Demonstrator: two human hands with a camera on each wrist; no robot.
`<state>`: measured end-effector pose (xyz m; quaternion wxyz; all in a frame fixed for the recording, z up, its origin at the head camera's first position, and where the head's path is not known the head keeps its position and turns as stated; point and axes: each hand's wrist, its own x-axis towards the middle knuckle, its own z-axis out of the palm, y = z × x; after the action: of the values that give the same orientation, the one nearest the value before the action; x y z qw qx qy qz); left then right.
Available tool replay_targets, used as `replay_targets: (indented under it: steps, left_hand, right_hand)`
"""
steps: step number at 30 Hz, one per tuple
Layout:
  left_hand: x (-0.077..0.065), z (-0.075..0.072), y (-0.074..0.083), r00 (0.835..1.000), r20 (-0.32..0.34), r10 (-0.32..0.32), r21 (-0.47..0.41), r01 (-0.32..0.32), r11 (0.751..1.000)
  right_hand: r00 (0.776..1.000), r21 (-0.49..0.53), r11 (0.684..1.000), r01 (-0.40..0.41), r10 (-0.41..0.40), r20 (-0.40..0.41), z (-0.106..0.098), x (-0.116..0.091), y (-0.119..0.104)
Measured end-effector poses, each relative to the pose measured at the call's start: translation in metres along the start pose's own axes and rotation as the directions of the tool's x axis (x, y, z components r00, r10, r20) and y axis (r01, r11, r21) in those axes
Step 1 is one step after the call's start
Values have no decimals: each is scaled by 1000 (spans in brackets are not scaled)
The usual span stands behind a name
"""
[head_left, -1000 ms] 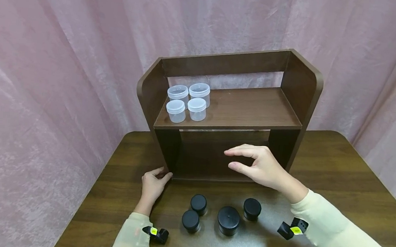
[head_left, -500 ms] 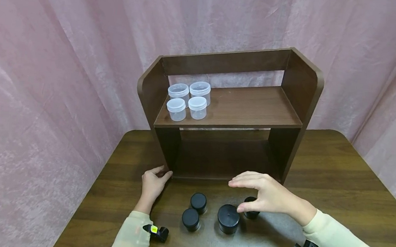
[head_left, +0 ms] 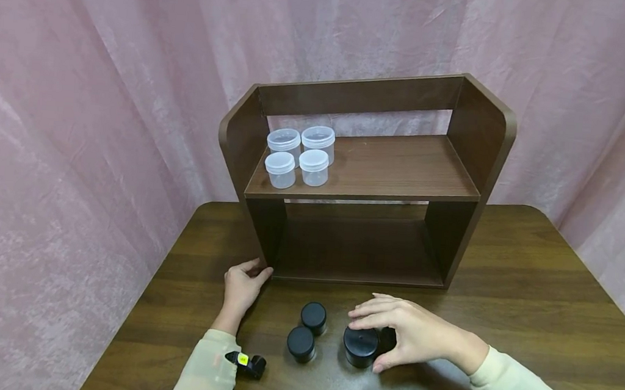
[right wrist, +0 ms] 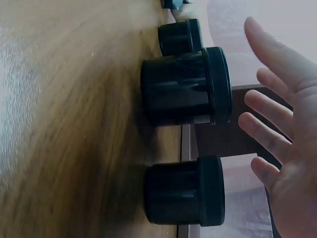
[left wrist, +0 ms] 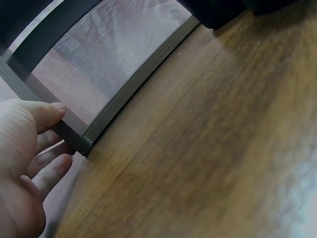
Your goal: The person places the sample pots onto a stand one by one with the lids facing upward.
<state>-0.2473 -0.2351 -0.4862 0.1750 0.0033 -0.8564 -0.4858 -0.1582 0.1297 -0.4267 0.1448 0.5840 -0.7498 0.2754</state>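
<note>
Wooden table [head_left: 532,279] | left hand [head_left: 240,288] pinches shelf [head_left: 397,165] | right hand [head_left: 414,333] (spread loosely) near large black jar [head_left: 360,341]

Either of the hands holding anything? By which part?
Left hand pinches the shelf by its left side panel, near the bottom. Right hand holds nothing, open near the large black jar.

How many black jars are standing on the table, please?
4: a small rear-left jar, a small front-left jar, a large middle jar, and a small right jar, partly hidden by the right hand in the head view.
</note>
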Motion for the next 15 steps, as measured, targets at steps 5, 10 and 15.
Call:
replay_targets:
  steps: [5, 10, 15]
  left_hand:
    - [1, -1, 2, 1000, 5, -14, -2, 14, 1000]
    - [2, 0, 1, 1000, 6, -2, -8, 2, 1000]
    - [1, 2, -4, 1000, -8, 11, 3, -11, 1000]
  right_hand:
    - [999, 6, 1000, -16, 16, 31, 3, 1, -1]
    - [997, 30, 998, -49, 47, 54, 5, 0, -3]
    - [994, 38, 996, -80, 77, 74, 8, -1, -1]
